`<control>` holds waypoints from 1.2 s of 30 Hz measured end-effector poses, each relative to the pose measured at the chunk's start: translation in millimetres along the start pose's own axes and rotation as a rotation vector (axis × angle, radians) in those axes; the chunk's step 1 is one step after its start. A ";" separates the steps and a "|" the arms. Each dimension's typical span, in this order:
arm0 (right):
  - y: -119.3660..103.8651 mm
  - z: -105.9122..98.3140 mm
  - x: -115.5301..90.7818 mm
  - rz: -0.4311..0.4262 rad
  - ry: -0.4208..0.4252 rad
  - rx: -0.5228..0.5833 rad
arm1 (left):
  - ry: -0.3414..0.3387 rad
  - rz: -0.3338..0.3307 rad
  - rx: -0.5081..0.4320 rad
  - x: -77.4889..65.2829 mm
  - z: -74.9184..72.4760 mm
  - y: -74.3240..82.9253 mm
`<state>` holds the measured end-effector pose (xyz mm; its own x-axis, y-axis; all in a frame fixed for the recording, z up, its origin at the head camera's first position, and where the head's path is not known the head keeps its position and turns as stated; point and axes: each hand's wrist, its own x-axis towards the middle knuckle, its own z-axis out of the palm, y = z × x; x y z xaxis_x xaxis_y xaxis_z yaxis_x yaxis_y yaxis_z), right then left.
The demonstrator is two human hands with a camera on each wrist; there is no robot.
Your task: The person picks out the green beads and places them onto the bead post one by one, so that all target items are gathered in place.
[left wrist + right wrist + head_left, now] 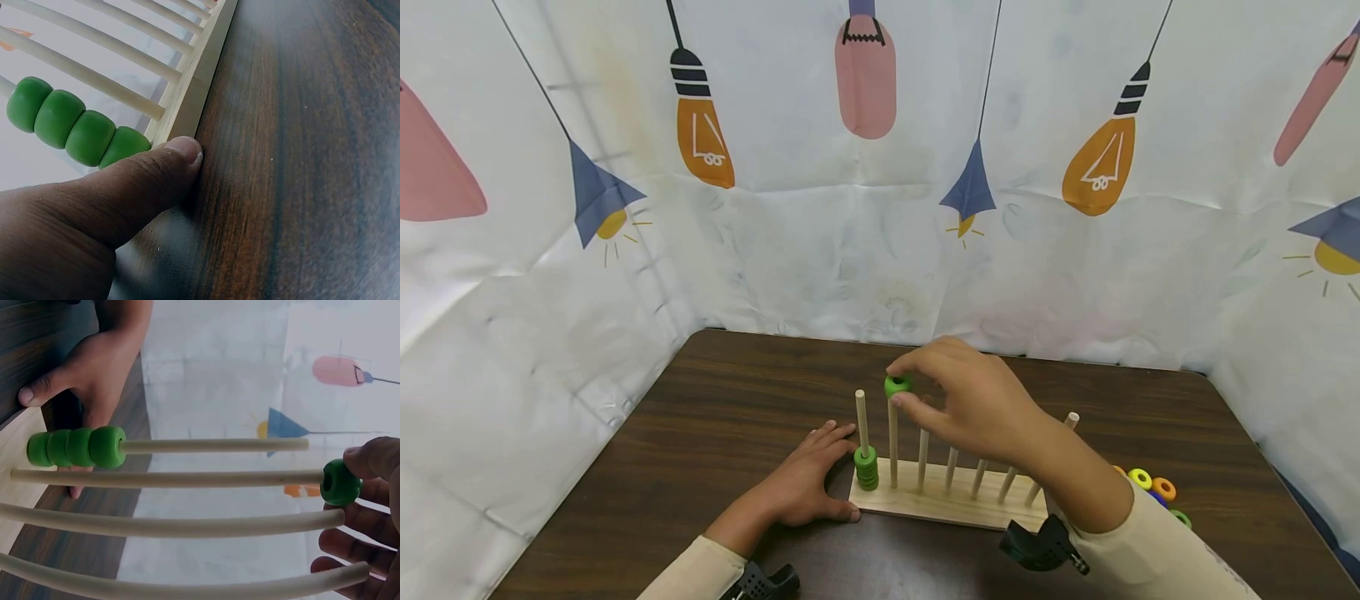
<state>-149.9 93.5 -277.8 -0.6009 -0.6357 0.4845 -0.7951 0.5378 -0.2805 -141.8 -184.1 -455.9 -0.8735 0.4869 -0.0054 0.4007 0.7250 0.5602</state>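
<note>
One shiny green ring-shaped bead [898, 385] is up at the tip of the second pale wooden peg [892, 446] from the left, clamped between the thumb and fingertips of the right hand [981, 404]; from where I stand I cannot tell whether the peg has entered its hole. That peg rises from a long, pale rectangular wooden base [940, 497], part of a row of such pegs running left to right. At the left end, the outermost pale wooden peg [862, 421] carries a stack of four green beads [867, 471], sitting low against the base. Just left of it, the left hand [805, 479] lies with its fingers extended and gripping nothing, its thumb touching the near-left corner of the base. Over to the right, partly behind the right forearm, yellow, orange, blue and green loose beads [1159, 486] lie grouped on the dark brown wood-grained table [737, 400]. Both arms wear cream sleeves [1157, 550] and black wrist devices [1037, 546], and a white cloth [865, 250] printed with lamps and bulbs hangs along the far side
</note>
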 end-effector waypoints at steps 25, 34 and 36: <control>-15.8 17.1 23.1 -0.023 -0.055 -0.007 | -0.028 -0.009 -0.004 0.9 -2.1 -0.1; -16.2 18.1 23.3 -0.006 -0.082 -0.023 | -0.019 0.001 0.007 1.1 -1.3 -1.5; -16.0 15.5 22.0 0.008 -0.081 -0.028 | -0.015 0.001 0.006 1.0 -1.2 -1.2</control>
<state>-151.7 62.3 -275.5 -0.6128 -0.6735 0.4133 -0.7883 0.5575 -0.2605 -143.5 -185.1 -455.6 -0.8688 0.4948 -0.0179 0.4029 0.7276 0.5553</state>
